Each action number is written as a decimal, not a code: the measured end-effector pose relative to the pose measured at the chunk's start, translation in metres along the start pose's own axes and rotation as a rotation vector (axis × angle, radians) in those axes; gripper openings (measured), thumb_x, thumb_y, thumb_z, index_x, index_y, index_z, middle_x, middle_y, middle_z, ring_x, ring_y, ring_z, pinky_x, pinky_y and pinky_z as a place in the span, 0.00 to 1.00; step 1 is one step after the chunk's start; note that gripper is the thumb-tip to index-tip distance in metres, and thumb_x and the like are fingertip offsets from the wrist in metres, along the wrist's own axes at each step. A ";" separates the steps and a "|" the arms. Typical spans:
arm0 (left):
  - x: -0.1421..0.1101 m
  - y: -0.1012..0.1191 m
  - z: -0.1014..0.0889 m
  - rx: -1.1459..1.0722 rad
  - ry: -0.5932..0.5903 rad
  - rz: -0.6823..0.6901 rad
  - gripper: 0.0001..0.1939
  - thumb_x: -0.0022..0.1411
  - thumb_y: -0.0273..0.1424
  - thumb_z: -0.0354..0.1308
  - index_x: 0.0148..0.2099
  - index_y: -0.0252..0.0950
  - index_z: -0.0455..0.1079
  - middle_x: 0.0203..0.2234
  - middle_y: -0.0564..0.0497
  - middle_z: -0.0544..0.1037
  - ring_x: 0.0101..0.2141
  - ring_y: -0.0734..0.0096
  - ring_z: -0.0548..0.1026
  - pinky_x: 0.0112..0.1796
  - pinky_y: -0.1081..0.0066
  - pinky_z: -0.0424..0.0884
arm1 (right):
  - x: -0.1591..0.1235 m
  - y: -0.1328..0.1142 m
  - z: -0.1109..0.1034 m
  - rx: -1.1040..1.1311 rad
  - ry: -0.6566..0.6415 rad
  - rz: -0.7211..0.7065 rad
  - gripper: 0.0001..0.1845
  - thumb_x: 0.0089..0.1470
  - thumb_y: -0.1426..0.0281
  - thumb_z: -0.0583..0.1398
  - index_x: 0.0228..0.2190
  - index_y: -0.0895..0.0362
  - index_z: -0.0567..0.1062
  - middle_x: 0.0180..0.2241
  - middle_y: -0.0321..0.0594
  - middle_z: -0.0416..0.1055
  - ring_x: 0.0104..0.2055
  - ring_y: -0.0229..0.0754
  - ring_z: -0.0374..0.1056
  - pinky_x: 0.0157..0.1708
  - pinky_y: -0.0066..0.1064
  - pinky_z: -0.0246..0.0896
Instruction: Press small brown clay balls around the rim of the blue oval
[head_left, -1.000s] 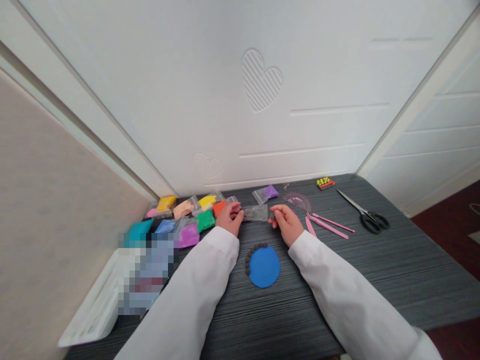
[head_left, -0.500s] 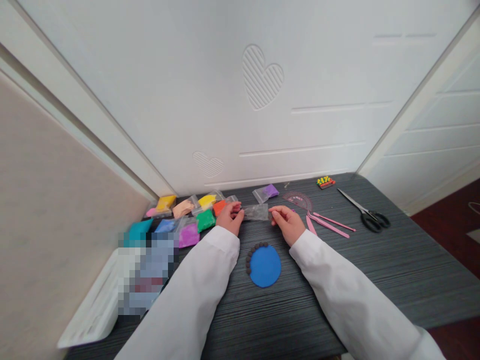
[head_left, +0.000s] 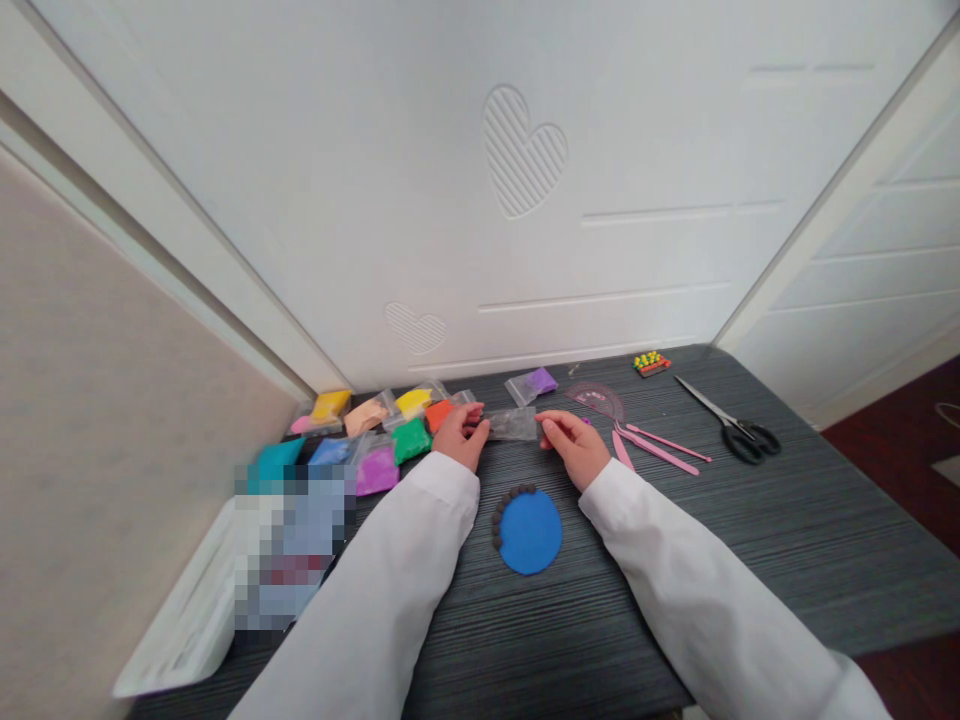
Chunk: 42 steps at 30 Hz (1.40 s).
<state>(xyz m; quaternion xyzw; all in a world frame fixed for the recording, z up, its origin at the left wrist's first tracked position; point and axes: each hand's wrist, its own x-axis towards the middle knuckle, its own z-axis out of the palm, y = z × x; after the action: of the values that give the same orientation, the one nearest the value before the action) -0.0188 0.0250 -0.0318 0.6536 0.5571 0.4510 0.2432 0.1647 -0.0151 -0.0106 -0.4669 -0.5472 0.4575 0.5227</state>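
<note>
A small clear plastic bag (head_left: 515,424) lies stretched between my two hands, above the dark tabletop. My left hand (head_left: 460,437) pinches its left end, with the fingers closed. At the bag's right end, my right hand (head_left: 573,446) is closed with thumb and forefinger together on the edge. Nearer to me sits a flat blue clay disc (head_left: 531,532). Small dark brown clay balls (head_left: 501,512) line its upper left rim in a curved row.
Bags of coloured clay, such as green (head_left: 412,439) and magenta (head_left: 377,469), lie at the left beside a white tray (head_left: 180,610). To the right are a protractor (head_left: 598,399), pink modelling tools (head_left: 661,450), scissors (head_left: 739,430) and a small colourful clay piece (head_left: 651,364).
Almost nothing differs. Both hands keep their hold on the clear bag, and the disc with its balls stays in place.
</note>
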 end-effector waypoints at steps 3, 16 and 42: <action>-0.002 0.006 -0.002 0.070 -0.055 0.074 0.16 0.50 0.32 0.53 0.44 0.37 0.66 0.40 0.45 0.69 0.42 0.64 0.68 0.34 0.66 0.71 | 0.001 0.002 0.001 0.014 0.010 0.016 0.17 0.40 0.62 0.60 0.33 0.57 0.69 0.19 0.31 0.62 0.22 0.33 0.60 0.24 0.27 0.57; -0.003 0.013 -0.003 0.294 -0.144 0.236 0.14 0.49 0.32 0.55 0.41 0.38 0.69 0.41 0.46 0.72 0.44 0.60 0.67 0.48 0.56 0.56 | 0.001 0.005 0.002 0.060 -0.027 0.053 0.17 0.47 0.59 0.54 0.35 0.58 0.69 0.27 0.39 0.70 0.27 0.36 0.66 0.31 0.32 0.63; -0.004 0.012 -0.002 0.304 -0.128 0.247 0.15 0.48 0.33 0.56 0.41 0.38 0.68 0.39 0.46 0.72 0.43 0.61 0.67 0.47 0.58 0.59 | -0.001 0.005 0.005 0.119 -0.072 0.046 0.17 0.45 0.60 0.56 0.36 0.57 0.65 0.32 0.40 0.70 0.28 0.35 0.68 0.29 0.30 0.63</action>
<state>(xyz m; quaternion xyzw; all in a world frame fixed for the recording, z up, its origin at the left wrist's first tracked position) -0.0147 0.0181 -0.0221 0.7733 0.5180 0.3456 0.1194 0.1599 -0.0155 -0.0158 -0.4306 -0.5267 0.5178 0.5188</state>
